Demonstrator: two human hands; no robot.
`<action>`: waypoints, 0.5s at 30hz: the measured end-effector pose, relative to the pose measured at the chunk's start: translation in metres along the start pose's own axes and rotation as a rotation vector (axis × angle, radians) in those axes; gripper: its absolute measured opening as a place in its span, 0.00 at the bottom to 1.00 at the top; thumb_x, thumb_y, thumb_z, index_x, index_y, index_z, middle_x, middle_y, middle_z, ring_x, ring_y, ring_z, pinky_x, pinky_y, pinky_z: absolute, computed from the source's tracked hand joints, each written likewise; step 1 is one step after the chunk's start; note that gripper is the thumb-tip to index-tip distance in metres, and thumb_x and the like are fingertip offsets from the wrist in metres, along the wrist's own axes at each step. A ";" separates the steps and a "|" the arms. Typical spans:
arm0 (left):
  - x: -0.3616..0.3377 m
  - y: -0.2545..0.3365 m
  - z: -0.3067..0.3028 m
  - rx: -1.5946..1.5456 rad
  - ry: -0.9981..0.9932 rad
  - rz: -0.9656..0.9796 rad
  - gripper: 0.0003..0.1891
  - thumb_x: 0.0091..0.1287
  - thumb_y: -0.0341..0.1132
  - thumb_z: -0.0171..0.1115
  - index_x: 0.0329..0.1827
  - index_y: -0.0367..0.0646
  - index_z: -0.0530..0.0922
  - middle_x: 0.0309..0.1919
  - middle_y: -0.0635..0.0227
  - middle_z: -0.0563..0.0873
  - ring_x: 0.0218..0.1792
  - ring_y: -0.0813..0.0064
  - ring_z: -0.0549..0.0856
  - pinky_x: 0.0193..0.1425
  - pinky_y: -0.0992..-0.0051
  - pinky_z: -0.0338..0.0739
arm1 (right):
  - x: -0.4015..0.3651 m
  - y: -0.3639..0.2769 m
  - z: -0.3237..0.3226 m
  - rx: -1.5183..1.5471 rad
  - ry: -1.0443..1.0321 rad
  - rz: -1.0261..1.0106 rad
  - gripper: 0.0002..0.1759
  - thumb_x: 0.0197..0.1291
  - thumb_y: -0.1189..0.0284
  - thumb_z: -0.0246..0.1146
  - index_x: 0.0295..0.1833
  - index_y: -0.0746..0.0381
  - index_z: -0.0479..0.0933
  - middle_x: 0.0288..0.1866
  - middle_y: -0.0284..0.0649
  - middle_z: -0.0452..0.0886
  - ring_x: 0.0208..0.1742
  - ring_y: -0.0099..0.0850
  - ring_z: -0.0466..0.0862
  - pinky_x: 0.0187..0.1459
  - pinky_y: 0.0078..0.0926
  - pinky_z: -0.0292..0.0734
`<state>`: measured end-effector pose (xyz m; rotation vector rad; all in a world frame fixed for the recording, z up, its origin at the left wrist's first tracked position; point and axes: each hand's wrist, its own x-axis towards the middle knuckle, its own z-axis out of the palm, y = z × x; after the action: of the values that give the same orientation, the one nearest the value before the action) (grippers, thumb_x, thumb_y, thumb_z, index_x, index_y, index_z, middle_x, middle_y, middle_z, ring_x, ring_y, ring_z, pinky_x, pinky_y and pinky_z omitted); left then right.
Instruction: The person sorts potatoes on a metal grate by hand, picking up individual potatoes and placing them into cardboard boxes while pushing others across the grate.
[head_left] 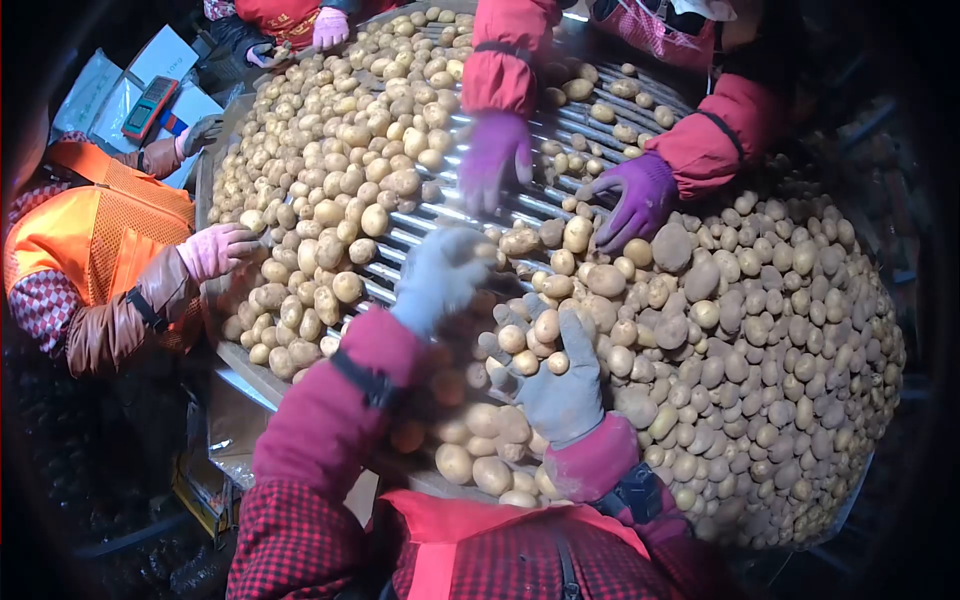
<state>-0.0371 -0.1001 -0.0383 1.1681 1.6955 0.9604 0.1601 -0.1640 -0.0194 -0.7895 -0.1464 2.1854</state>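
My left hand (440,280), in a grey glove, is blurred by motion over the metal slats (388,262). Its fingers point toward some potatoes at the middle of the table, and I cannot make out whether it grips one. My right hand (562,395), also grey-gloved, lies palm up with its fingers curved around several small potatoes (527,362). To its right spreads a large heap of dusty potatoes (740,350). Just below my hands, nearer my body, is a group of larger potatoes (492,474).
Across the table a co-worker's purple-gloved hands (636,198) reach over the slats. At left, another person's pink-gloved hand (217,250) touches a pale potato pile (330,190). A third person's hand (330,28) is at the far edge. A handheld device (150,108) lies on boxes.
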 end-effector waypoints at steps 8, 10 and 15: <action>-0.085 0.045 0.014 0.433 0.021 0.882 0.25 0.56 0.30 0.74 0.60 0.51 0.86 0.62 0.58 0.83 0.51 0.58 0.86 0.54 0.62 0.83 | -0.005 0.010 -0.008 0.135 -0.203 -0.148 0.21 0.83 0.63 0.49 0.73 0.60 0.69 0.65 0.42 0.79 0.63 0.34 0.82 0.59 0.37 0.86; -0.087 0.049 0.016 0.499 0.036 0.883 0.25 0.56 0.30 0.73 0.60 0.52 0.86 0.62 0.58 0.83 0.50 0.59 0.86 0.53 0.61 0.83 | -0.005 0.005 -0.002 0.386 -0.233 -0.039 0.22 0.82 0.58 0.51 0.71 0.58 0.73 0.63 0.40 0.81 0.63 0.31 0.82 0.62 0.33 0.83; -0.092 0.041 0.032 0.498 0.068 0.917 0.29 0.54 0.36 0.76 0.63 0.51 0.84 0.63 0.60 0.83 0.56 0.54 0.84 0.60 0.57 0.79 | -0.003 0.002 -0.015 0.568 -0.303 0.078 0.25 0.80 0.49 0.52 0.68 0.54 0.77 0.64 0.37 0.81 0.64 0.31 0.80 0.66 0.30 0.76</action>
<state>0.0249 -0.1729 0.0070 2.3795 1.4712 1.1198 0.1688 -0.1697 -0.0305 -0.1470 0.3480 2.2424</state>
